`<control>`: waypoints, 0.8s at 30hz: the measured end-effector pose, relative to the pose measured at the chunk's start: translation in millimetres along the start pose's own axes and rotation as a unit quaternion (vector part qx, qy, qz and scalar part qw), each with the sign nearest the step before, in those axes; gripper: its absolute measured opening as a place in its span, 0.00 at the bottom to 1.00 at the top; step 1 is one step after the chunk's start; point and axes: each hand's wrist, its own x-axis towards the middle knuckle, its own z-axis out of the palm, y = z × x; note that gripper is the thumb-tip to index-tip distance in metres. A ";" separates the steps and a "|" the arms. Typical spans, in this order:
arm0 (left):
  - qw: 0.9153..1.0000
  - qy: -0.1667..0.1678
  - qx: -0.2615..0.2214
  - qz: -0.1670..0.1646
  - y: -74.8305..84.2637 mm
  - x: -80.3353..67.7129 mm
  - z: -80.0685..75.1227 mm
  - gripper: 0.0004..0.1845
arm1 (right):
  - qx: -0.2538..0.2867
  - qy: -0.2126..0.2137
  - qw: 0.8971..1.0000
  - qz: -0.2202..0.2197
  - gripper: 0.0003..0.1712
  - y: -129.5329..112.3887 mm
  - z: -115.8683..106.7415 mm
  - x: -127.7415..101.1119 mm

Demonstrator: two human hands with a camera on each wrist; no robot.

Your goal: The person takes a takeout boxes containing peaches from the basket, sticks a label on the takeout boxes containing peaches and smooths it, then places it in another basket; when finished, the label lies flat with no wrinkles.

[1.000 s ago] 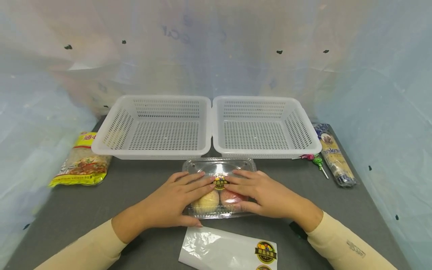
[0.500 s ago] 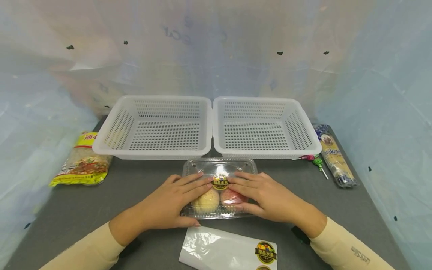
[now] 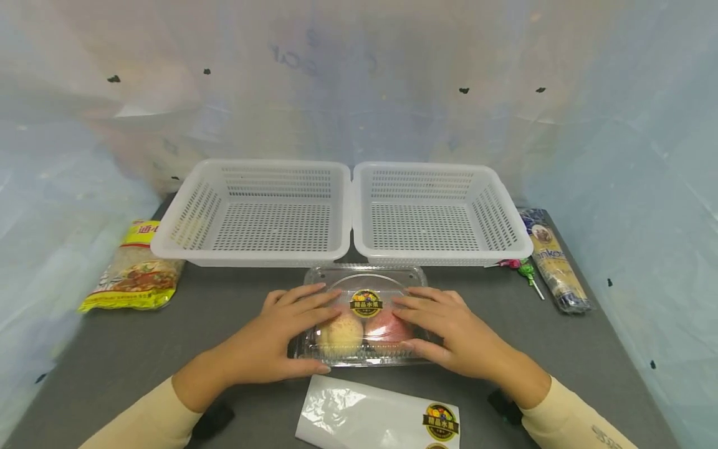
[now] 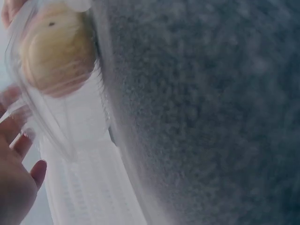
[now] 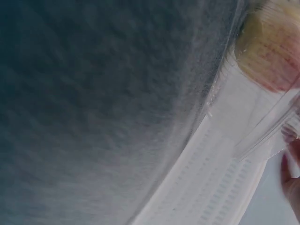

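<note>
A clear plastic clamshell box [image 3: 364, 279] lies in the middle of the grey table, its lid down. Inside it sit a yellowish fruit [image 3: 341, 335] and a reddish fruit [image 3: 388, 328], which look like apples. On the lid is a round black and gold sticker [image 3: 366, 304]. My left hand [image 3: 275, 340] lies at the box's left side, fingers extended over the lid. Across from it my right hand [image 3: 457, 330] rests on the right side, fingers likewise extended. Both wrist views show the box edge-on, with the fingers near the lid.
Two white perforated baskets [image 3: 252, 257] [image 3: 449, 254] stand behind the box. A sheet of stickers [image 3: 370, 415] lies in front. At left is a yellow food bag [image 3: 134, 268]; at right, a long packet [image 3: 555, 265] and lollipops [image 3: 527, 271].
Both hands have drawn apart slightly toward the box's sides, baring the whole sticker. The box stays almost in place.
</note>
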 end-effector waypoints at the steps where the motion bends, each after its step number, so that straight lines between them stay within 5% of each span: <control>1: 1.000 0.015 -0.022 -0.007 -1.6 -1.0 -1.7 0.44 | 0.008 0.005 1.000 0.014 0.28 0.8 0.3 -2.8; 6: 0.984 0.123 -0.125 -0.028 -11.5 -4.6 -13.0 0.33 | 0.064 0.024 0.991 0.116 0.33 3.0 0.6 -12.5; 8: 0.969 0.172 -0.173 -0.045 -14.2 -6.2 -16.9 0.29 | 0.098 0.025 0.982 0.161 0.39 4.0 0.9 -14.0; 10: 0.944 0.223 -0.232 -0.067 -14.8 -7.4 -20.1 0.23 | 0.147 0.022 0.967 0.208 0.47 5.0 1.6 -15.1; 12: 0.909 0.269 -0.305 -0.091 -16.3 -9.0 -21.8 0.20 | 0.199 0.019 0.949 0.244 0.52 6.9 3.1 -16.0; 14: 0.861 0.308 -0.387 -0.117 -18.3 -10.3 -22.9 0.23 | 0.256 0.021 0.927 0.275 0.55 8.7 4.5 -16.5; 18: 0.767 0.343 -0.519 -0.159 -26.3 -14.2 -25.6 0.34 | 0.371 0.029 0.863 0.343 0.54 12.2 4.9 -16.0; 21: 0.720 0.350 -0.569 -0.189 -30.5 -18.9 -26.0 0.36 | 0.430 0.033 0.818 0.381 0.51 14.9 6.3 -15.3; 24: 0.678 0.360 -0.609 -0.201 -33.6 -23.6 -24.3 0.34 | 0.460 0.033 0.797 0.390 0.48 17.6 10.3 -15.5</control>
